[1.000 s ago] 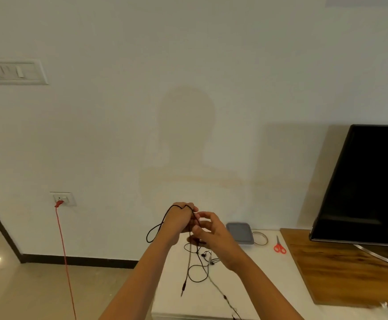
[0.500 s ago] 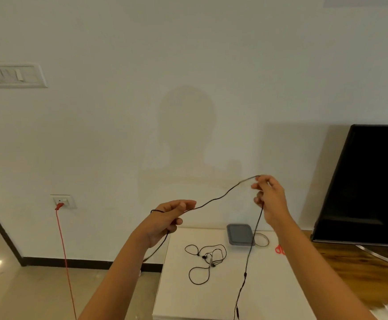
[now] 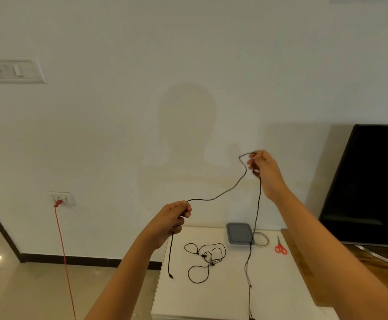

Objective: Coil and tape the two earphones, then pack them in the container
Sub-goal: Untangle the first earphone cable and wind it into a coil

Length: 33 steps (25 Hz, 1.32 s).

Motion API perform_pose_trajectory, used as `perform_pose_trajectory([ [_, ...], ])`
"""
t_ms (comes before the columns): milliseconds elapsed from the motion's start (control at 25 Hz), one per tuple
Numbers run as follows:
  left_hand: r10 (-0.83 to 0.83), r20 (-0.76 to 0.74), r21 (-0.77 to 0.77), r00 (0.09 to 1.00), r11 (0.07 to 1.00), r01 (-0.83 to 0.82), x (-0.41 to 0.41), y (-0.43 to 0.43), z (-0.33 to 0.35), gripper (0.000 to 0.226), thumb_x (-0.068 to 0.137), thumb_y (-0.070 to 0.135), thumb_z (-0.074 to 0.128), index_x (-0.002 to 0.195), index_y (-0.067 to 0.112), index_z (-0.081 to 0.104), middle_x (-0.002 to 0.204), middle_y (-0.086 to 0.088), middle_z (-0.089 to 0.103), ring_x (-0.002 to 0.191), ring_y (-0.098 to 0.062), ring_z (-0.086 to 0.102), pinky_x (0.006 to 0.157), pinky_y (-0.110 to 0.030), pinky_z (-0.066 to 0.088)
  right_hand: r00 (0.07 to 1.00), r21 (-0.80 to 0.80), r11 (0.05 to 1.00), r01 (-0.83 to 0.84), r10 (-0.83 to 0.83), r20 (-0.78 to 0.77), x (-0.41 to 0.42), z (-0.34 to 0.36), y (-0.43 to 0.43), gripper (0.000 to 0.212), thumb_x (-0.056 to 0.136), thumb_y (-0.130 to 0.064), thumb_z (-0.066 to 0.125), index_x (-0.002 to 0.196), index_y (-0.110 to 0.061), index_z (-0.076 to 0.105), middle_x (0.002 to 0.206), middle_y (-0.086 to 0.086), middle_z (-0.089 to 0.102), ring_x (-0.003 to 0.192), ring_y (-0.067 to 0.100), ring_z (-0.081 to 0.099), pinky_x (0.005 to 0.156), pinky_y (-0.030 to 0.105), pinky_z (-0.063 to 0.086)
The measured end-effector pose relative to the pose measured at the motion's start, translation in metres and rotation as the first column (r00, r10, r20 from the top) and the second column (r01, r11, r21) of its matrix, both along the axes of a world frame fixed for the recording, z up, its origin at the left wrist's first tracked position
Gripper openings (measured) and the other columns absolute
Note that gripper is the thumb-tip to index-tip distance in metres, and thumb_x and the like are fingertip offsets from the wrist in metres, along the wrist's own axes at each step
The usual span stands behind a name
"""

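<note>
Black earphone cable slung between grips, left hand clenching it, right hand pinching it

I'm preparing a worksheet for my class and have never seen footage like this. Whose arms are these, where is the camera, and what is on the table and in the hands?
There is no machine here. A person wears a camera on the head, looking forward and down, so the two bare arms are their own. The left hand and right hand both grip one black earphone cable, stretched between them above a white table. On the table lie a second earphone, loosely tangled, a grey container, a tape roll and red scissors. A dark screen stands to the right.
</note>
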<state>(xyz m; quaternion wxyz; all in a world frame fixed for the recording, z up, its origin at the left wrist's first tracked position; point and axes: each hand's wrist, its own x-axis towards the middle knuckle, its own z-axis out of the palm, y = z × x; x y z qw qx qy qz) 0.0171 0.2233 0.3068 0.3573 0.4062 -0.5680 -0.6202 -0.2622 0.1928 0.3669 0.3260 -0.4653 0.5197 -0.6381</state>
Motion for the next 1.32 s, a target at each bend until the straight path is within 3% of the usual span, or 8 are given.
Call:
perform_pose_trajectory([
  [120, 0.031, 0.086, -0.019, 0.996, 0.999, -0.03, -0.015, 0.001, -0.002, 0.028, 0.099, 0.024, 0.044, 0.081, 0.015, 0.063, 0.069, 0.004, 0.049, 0.05, -0.007, 0.027, 0.049, -0.021, 0.021, 0.925, 0.353, 0.935, -0.027, 0.157, -0.345, 0.011, -0.051, -0.003, 0.023, 0.1, -0.014, 0.04, 0.111, -0.015, 0.06, 0.121, 0.008, 0.059, 0.117, 0.025, 0.053, 0.096, 0.034, 0.039],
  [240, 0.038, 0.13, -0.016, 0.991, 0.999, -0.036, -0.028, 0.001, -0.004, 0.031, 0.099, 0.029, 0.047, 0.079, 0.013, 0.064, 0.066, 0.004, 0.048, 0.047, -0.006, 0.028, 0.046, -0.019, 0.022, 0.79, 0.512, 0.839, -0.184, 0.436, -0.43, 0.033, -0.067, 0.015, 0.051, 0.1, -0.02, 0.044, 0.147, -0.013, 0.026, 0.152, 0.005, 0.031, 0.139, 0.022, 0.033, 0.109, 0.033, 0.031],
  [400, 0.02, 0.119, 0.006, 0.993, 1.0, -0.021, -0.035, 0.001, -0.006, 0.038, 0.099, 0.037, 0.045, 0.076, 0.014, 0.063, 0.062, 0.005, 0.049, 0.047, -0.006, 0.031, 0.048, -0.019, 0.025, 0.693, 0.364, 0.754, -0.547, 0.652, -0.309, 0.072, -0.07, 0.046, 0.033, 0.096, -0.026, 0.053, 0.127, -0.015, 0.054, 0.11, 0.005, 0.069, 0.1, 0.011, 0.064, 0.091, 0.024, 0.049],
  [600, -0.05, 0.142, 0.051, 0.989, 0.998, 0.043, -0.016, 0.007, -0.015, 0.037, 0.099, 0.042, 0.043, 0.076, 0.018, 0.059, 0.062, 0.008, 0.045, 0.049, -0.006, 0.028, 0.049, -0.018, 0.024, 0.887, 0.076, 0.989, -0.13, 0.15, -0.437, 0.05, -0.079, 0.043, 0.017, 0.094, -0.011, 0.054, 0.085, -0.013, 0.069, 0.071, 0.001, 0.068, 0.064, 0.003, 0.062, 0.066, 0.022, 0.054],
  [760, -0.094, 0.064, 0.101, 0.994, 0.991, 0.087, -0.007, 0.013, -0.016, 0.03, 0.101, 0.03, 0.043, 0.08, 0.016, 0.06, 0.064, 0.007, 0.047, 0.05, -0.006, 0.028, 0.049, -0.017, 0.025, 0.926, 0.134, 0.986, 0.096, -0.039, -0.375, 0.033, -0.1, 0.04, 0.023, 0.095, -0.007, 0.049, 0.081, -0.012, 0.066, 0.069, 0.003, 0.066, 0.057, 0.011, 0.059, 0.057, 0.019, 0.051],
  [920, -0.07, -0.224, 0.16, 0.972, 0.981, 0.107, -0.02, 0.021, -0.01, 0.024, 0.102, 0.016, 0.041, 0.088, 0.012, 0.06, 0.07, 0.003, 0.053, 0.05, -0.004, 0.037, 0.047, -0.015, 0.032, 0.901, 0.399, 0.916, -0.037, 0.203, -0.383, 0.045, -0.122, 0.046, 0.025, 0.094, -0.01, 0.047, 0.074, -0.016, 0.062, 0.065, 0.001, 0.066, 0.053, 0.012, 0.057, 0.061, 0.031, 0.05],
  [1080, 0.144, -0.451, 0.182, 0.881, 0.981, -0.067, -0.037, 0.025, 0.0, 0.023, 0.101, 0.018, 0.042, 0.09, 0.011, 0.061, 0.091, -0.006, 0.073, 0.068, -0.011, 0.066, 0.05, -0.017, 0.048, 0.81, 0.418, 0.856, -0.303, 0.463, -0.361, 0.083, -0.129, 0.078, 0.026, 0.097, -0.023, 0.045, 0.077, -0.018, 0.061, 0.065, -0.004, 0.061, 0.06, 0.008, 0.055, 0.061, 0.024, 0.048],
  [1320, 0.182, -0.34, -0.002, 0.922, 0.981, -0.194, -0.033, 0.018, -0.005, 0.026, 0.099, 0.016, 0.047, 0.122, 0.019, 0.06, 0.119, 0.003, 0.068, 0.091, -0.008, 0.066, 0.066, -0.017, 0.049, 0.847, 0.337, 0.874, -0.35, 0.449, -0.284, 0.111, -0.124, 0.125, 0.026, 0.097, -0.02, 0.046, 0.081, -0.012, 0.065, 0.063, -0.003, 0.061, 0.055, 0.002, 0.054, 0.054, 0.021, 0.047],
])
